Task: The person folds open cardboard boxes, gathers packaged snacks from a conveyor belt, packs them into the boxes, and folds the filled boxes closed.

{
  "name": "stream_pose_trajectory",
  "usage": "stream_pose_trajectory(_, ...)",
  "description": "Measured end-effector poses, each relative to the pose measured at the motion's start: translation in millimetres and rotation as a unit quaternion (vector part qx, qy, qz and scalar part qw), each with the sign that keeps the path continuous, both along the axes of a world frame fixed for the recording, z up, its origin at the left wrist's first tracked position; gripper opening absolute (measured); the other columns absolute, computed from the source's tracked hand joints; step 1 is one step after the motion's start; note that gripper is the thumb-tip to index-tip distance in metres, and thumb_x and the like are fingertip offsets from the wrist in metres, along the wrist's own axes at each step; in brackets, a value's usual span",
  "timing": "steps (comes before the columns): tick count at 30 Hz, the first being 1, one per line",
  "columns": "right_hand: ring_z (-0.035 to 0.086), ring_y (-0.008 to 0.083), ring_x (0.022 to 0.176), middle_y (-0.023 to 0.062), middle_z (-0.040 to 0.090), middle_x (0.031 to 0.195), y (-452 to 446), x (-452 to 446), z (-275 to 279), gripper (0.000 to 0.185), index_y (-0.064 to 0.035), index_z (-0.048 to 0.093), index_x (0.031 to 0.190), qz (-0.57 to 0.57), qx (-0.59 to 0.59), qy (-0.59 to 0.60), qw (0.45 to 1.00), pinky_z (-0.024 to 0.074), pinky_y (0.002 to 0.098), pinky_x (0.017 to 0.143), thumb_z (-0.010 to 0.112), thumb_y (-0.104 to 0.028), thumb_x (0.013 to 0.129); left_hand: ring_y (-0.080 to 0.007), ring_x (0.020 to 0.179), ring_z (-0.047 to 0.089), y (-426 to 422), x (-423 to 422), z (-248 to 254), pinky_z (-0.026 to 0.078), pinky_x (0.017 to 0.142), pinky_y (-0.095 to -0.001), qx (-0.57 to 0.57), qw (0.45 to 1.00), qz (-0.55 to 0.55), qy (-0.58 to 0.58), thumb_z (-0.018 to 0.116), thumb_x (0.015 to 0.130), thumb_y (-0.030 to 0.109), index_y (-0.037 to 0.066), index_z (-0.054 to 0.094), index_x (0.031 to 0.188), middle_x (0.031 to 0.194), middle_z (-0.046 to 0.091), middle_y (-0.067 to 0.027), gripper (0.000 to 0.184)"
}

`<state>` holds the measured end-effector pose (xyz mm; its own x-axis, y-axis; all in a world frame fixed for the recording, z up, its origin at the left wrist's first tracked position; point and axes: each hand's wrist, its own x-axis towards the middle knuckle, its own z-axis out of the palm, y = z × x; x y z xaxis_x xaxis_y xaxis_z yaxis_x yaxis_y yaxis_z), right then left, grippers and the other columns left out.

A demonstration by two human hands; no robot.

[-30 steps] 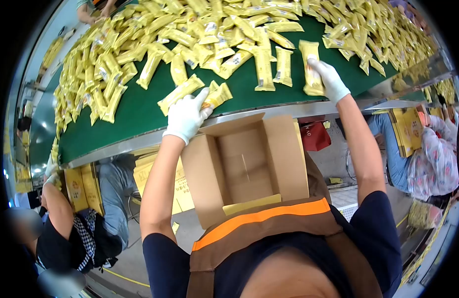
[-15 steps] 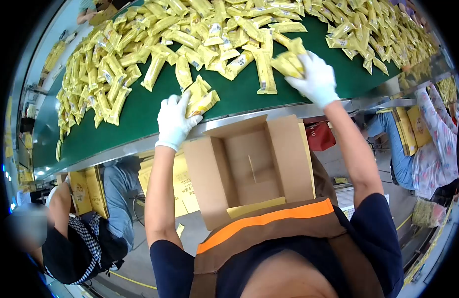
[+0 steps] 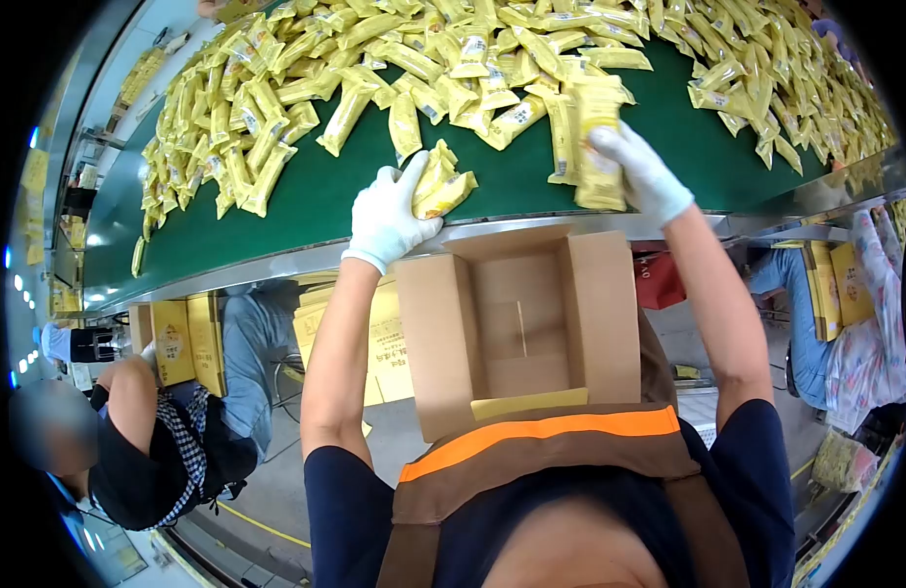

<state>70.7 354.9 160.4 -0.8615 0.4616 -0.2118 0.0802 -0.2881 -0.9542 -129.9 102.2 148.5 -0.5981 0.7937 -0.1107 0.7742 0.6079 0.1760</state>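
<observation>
From where I stand, the open cardboard box [image 3: 519, 328] is upright between the wearer's brown apron [image 3: 561, 441] and the metal-edged green table [image 3: 345, 206], flaps spread and the inside bare. Just beyond the box's far left corner, the left hand [image 3: 386, 218], in a white glove, is closed on a small bunch of yellow packets [image 3: 443, 186] at the table's near edge. Beyond the box's far right corner, the right hand [image 3: 647, 174], gloved too and slightly blurred, has its thumb across an upright yellow packet [image 3: 600, 147]; whether it grips more than one, I can't tell. Farther beyond the box, loose packets [image 3: 414, 49] lie heaped across the table. Printed yellow cartons [image 3: 374, 343] are left of the box, a red bag [image 3: 659, 282] right of it, and a co-worker [image 3: 144, 451] sits well off to its left.
</observation>
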Motion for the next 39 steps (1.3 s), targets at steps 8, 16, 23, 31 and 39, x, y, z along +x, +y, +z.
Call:
stream_pose_trajectory(8, 0.052, 0.0311, 0.125, 0.0242, 0.052, 0.136, 3, -53, -65, 0.108, 0.0087, 0.043, 0.139, -0.034, 0.215, -0.152, 0.964, 0.0406, 0.0356, 0.104, 0.075, -0.063, 0.066, -0.0236, 0.103, 0.064, 8, -67, 15, 0.053, 0.09, -0.0403, 0.544, 0.565, 0.189, -0.591, 0.064, 0.093, 0.036, 0.011, 0.055, 0.123, 0.114, 0.065, -0.0079, 0.04)
stream_pose_trajectory(16, 0.045, 0.0355, 0.133, 0.0292, 0.045, 0.142, 6, -48, -51, 0.118, 0.0115, 0.036, 0.143, 0.014, 0.208, -0.156, 0.965, 0.0345, 0.0365, 0.11, 0.071, -0.07, 0.065, -0.025, 0.108, 0.063, 84, -106, -12, 0.051, 0.091, -0.0386, 0.396, 0.646, 0.214, -0.617, 0.07, 0.085, 0.038, 0.009, 0.055, 0.129, 0.12, 0.064, -0.0092, 0.054)
stream_pose_trajectory(23, 0.047, 0.0323, 0.13, 0.0266, 0.048, 0.139, 17, -27, -47, 0.112, 0.0089, 0.04, 0.141, 0.016, 0.139, -0.067, 0.988, 0.0368, 0.036, 0.108, 0.072, -0.067, 0.066, -0.0222, 0.136, 0.041, 89, -77, -18, 0.03, 0.111, -0.033, 0.281, 0.832, 0.181, -0.443, 0.081, 0.072, 0.047, -0.005, 0.013, 0.153, 0.146, 0.043, -0.016, 0.118)
stream_pose_trajectory(31, 0.05, 0.037, 0.12, 0.0199, 0.051, 0.13, 53, 64, -15, 0.082, -0.0072, 0.055, 0.128, -0.035, 0.642, -0.235, 0.729, 0.0448, 0.0434, 0.1, 0.076, -0.055, 0.064, -0.0373, 0.108, 0.055, 22, -20, -9, 0.046, 0.096, -0.0436, -0.041, 0.992, -0.058, 0.102, 0.069, 0.064, 0.062, 0.007, 0.052, 0.137, 0.117, 0.061, -0.0201, 0.093)
stream_pose_trajectory(39, 0.05, 0.0368, 0.118, 0.0196, 0.049, 0.133, 45, 60, -21, 0.078, -0.007, 0.056, 0.127, 0.024, 0.687, -0.266, 0.675, 0.0443, 0.045, 0.099, 0.073, -0.052, 0.065, -0.039, 0.122, 0.046, 29, 6, -30, 0.043, 0.1, -0.0449, 0.057, 0.983, 0.069, 0.159, 0.08, 0.057, 0.055, 0.006, 0.038, 0.146, 0.143, 0.04, -0.0213, 0.11)
